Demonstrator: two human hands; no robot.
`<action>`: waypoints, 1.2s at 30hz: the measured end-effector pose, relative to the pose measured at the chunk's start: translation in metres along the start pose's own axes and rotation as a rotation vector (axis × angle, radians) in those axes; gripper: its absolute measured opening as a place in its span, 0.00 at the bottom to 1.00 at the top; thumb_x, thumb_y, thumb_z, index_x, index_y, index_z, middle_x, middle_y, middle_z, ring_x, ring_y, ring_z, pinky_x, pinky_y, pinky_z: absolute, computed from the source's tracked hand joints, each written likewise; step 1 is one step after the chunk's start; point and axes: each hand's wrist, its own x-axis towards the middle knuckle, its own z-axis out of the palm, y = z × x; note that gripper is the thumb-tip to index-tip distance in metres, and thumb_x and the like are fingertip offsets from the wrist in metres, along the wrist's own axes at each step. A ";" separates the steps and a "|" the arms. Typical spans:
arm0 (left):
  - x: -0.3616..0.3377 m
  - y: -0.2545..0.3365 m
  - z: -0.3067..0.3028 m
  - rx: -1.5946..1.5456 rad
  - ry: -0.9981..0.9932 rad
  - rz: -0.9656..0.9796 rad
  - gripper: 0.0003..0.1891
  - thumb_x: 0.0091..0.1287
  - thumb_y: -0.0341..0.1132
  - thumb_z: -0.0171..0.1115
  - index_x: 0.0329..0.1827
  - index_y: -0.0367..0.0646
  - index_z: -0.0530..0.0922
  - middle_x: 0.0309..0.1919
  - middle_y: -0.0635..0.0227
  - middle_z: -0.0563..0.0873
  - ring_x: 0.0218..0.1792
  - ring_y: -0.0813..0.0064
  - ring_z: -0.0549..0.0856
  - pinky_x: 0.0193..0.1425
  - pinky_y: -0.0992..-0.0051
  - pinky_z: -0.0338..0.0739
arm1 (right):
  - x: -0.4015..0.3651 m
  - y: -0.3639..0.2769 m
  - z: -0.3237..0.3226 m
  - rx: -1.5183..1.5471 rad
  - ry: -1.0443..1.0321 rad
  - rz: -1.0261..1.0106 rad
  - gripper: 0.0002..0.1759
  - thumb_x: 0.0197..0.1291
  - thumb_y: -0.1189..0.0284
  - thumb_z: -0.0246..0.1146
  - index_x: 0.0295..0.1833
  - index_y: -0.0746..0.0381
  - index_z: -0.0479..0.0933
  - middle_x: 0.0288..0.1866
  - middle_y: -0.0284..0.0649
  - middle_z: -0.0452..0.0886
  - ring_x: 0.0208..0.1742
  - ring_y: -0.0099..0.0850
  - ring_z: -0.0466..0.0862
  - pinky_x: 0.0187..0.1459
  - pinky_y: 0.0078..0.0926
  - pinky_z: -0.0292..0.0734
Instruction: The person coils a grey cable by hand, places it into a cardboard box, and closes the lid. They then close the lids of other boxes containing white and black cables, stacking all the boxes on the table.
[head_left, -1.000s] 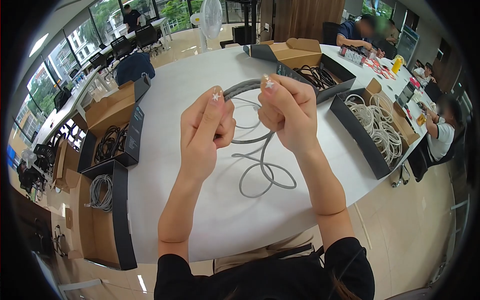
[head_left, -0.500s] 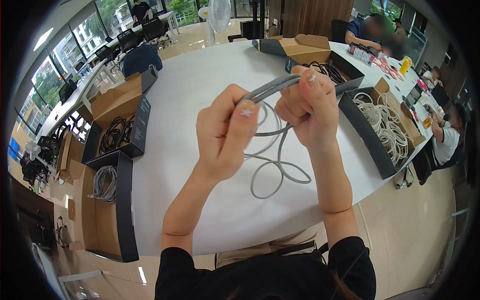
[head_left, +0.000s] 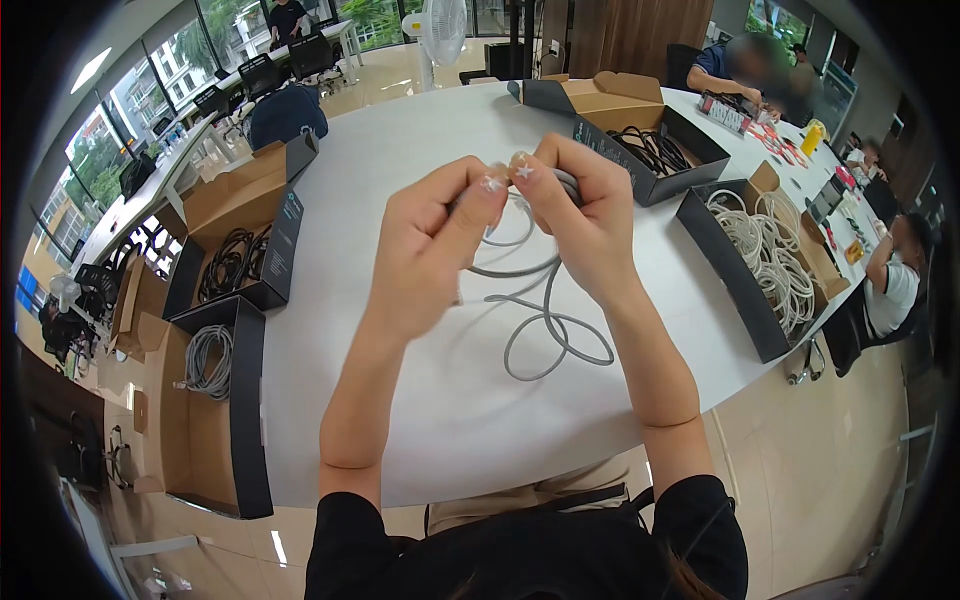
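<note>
A grey cable [head_left: 548, 318] is held in partly gathered loops, its loose length curling down onto the white table. My left hand [head_left: 432, 240] is closed on the loops, thumb pressed against the fingers. Right beside it, my right hand [head_left: 585, 210] is also closed on the cable, and the two thumb tips meet or nearly meet. Most of the gathered loops are hidden behind my hands.
On the left, one open box [head_left: 250, 420] holds a coiled grey cable [head_left: 209, 362] and another holds black cables [head_left: 235, 264]. A box of black cables [head_left: 650, 150] stands at the back right, with a box of white cables [head_left: 765, 260] nearer. Other people sit at the right.
My hands have come together, the right moving left until the thumbs nearly touch. The span of cable between them has closed up, and the hanging loops have shifted slightly.
</note>
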 end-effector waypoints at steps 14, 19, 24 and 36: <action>0.018 -0.016 -0.077 -0.714 0.475 0.122 0.11 0.72 0.38 0.45 0.31 0.45 0.64 0.19 0.79 0.56 0.16 0.87 0.53 0.19 0.84 0.49 | 0.011 -0.007 -0.040 -0.525 -0.546 0.287 0.15 0.58 0.63 0.62 0.39 0.66 0.79 0.31 0.40 0.81 0.32 0.26 0.80 0.33 0.21 0.73; 0.018 -0.010 -0.077 -0.843 0.479 0.072 0.07 0.73 0.32 0.39 0.36 0.42 0.64 0.26 0.76 0.64 0.21 0.85 0.59 0.27 0.83 0.56 | 0.014 0.004 -0.043 -0.230 -0.326 0.121 0.07 0.59 0.76 0.61 0.36 0.69 0.79 0.25 0.33 0.79 0.27 0.17 0.74 0.31 0.13 0.69; 0.020 -0.020 -0.071 -0.853 0.243 0.028 0.06 0.73 0.32 0.39 0.40 0.42 0.65 0.28 0.76 0.66 0.22 0.85 0.60 0.28 0.83 0.57 | 0.014 0.005 -0.044 -0.378 0.019 -0.053 0.06 0.53 0.82 0.63 0.38 0.69 0.80 0.28 0.32 0.80 0.29 0.14 0.75 0.29 0.09 0.66; 0.019 -0.023 -0.031 -0.444 0.384 0.070 0.08 0.72 0.36 0.43 0.47 0.44 0.67 0.43 0.65 0.78 0.33 0.81 0.72 0.36 0.81 0.66 | 0.004 -0.028 -0.031 -0.773 -0.364 -0.222 0.07 0.47 0.72 0.68 0.32 0.62 0.81 0.20 0.36 0.72 0.16 0.27 0.69 0.19 0.22 0.61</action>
